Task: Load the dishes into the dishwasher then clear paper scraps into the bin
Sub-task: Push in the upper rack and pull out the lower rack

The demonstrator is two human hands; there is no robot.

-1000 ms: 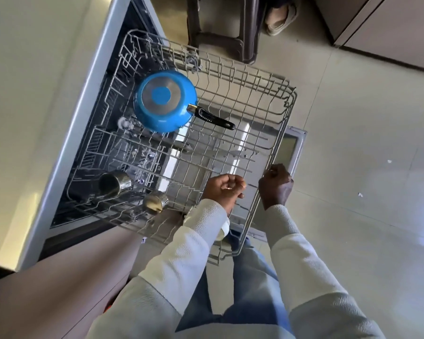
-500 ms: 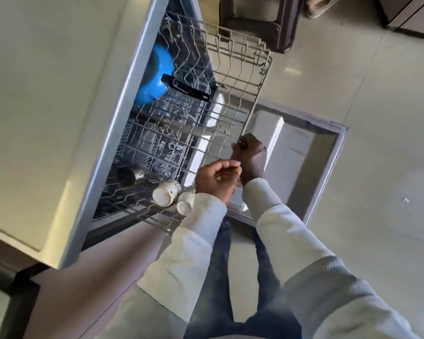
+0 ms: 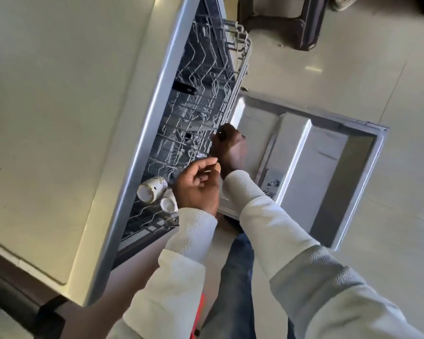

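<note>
Rack (image 3: 207, 69); 2 white cups (image 3: 152, 193) inside; right hand (image 3: 228, 150) grips front rim

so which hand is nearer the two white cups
Left. The left hand is right beside the white cups; the right hand grips the rack farther along its rim.

Wire rack (image 3: 206, 99) mostly inside dishwasher (image 3: 142, 143). Two white cups (image 3: 152, 189) lie on their sides in its near corner, touching, just beside my left hand (image 3: 197, 189). Black handle (image 3: 184, 88) farther back.
</note>
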